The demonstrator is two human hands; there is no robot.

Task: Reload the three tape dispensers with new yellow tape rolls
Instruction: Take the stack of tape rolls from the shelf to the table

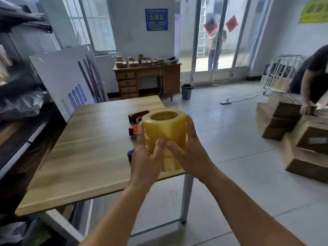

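Three tape dispensers lie along the wooden table's (85, 148) right edge: a dark red one (137, 115) farthest, an orange one (132, 130) nearer, a purple one (130, 154) nearest, all partly hidden behind the left hand (144, 157). It and the right hand (186, 150) clasp a stack of yellow tape rolls (165, 134) above the table's near right corner, its long axis upright, core opening facing up

Dispensers mostly blocked behind the tape stack

I see only slivers of three tape dispensers (137, 115) behind the yellow tape rolls (165, 132); my hands cover the stack's lower half, and shelves left of it blur.
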